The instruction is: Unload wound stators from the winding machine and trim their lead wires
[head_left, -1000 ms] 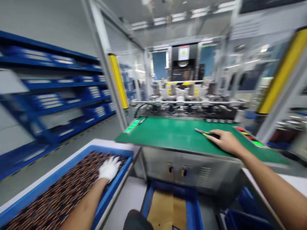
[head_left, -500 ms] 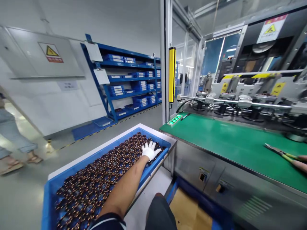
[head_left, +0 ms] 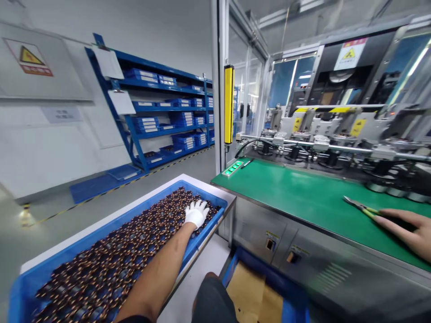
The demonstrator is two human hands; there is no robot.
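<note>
Glinting dark, copper-toned parts (head_left: 117, 251)

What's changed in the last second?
The view swung left, then slightly back right, showing more of the tray of parts. Nothing was visibly taken or let go. The gloved left hand still rests spread on the parts; the right hand still holds the pliers at the green mat.
</note>
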